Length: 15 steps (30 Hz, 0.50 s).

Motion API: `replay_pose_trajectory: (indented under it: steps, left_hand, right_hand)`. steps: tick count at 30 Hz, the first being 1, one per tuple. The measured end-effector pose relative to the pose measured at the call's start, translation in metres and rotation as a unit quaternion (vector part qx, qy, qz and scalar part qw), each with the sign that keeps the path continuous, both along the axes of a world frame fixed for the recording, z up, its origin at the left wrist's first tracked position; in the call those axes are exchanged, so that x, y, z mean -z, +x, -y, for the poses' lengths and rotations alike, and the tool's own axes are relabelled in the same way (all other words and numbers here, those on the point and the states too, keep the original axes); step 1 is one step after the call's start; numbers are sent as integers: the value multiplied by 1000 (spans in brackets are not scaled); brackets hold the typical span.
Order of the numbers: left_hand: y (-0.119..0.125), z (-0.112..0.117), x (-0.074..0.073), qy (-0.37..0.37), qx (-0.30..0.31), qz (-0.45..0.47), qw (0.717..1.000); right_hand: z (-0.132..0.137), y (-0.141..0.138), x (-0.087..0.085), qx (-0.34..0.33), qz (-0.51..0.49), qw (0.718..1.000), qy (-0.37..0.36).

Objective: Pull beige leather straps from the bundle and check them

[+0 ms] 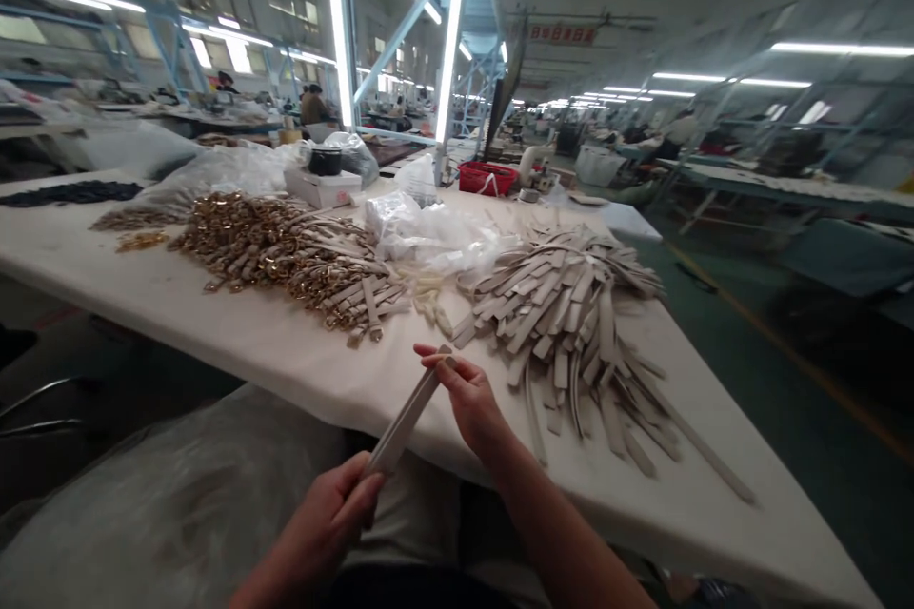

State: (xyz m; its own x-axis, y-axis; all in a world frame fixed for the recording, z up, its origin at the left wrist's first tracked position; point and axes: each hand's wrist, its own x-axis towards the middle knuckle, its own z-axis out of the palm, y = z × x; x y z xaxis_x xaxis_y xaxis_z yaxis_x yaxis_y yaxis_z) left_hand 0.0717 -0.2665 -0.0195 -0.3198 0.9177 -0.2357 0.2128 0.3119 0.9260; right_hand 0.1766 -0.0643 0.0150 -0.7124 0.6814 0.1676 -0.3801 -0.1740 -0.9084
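A grey-beige strap [406, 421] is stretched between my two hands in front of the table's near edge. My left hand [334, 506] is closed round its lower end, with the thumb on top. My right hand [467, 395] pinches the upper end between thumb and fingers. The strap looks folded or doubled along its length. Beyond my right hand lies a big pile of similar loose straps [571, 304]. To the left is a heap of straps with gold-coloured metal buckles [286, 257].
The pale-covered table [335, 371] carries clear plastic bags [443, 233], a red basket [486, 178] and a white box [323, 188] with a black container [326, 160] on it. A large plastic bag [178, 504] bulges below the table at left. Distant people sit among other worktables.
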Motion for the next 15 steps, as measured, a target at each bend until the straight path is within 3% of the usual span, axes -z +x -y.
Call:
replay_pose_trajectory:
  steps: [4,9,12,15]
  left_hand:
    - [2,1,-3,-11,19,20,1000]
    - [-5,4,-8,-14,44,-49,998]
    - [-17,10,2,-32,23,-59,997]
    - [-32,26,22,-59,-4,81,995]
  right_hand:
    - [2,1,-1,34,-41,998,-32]
    - [-6,1,-2,79,-52,995,-36]
    - [-22,2,-3,113,-58,991,-33]
    - [-40,6,-2,140,-53,988,-34]
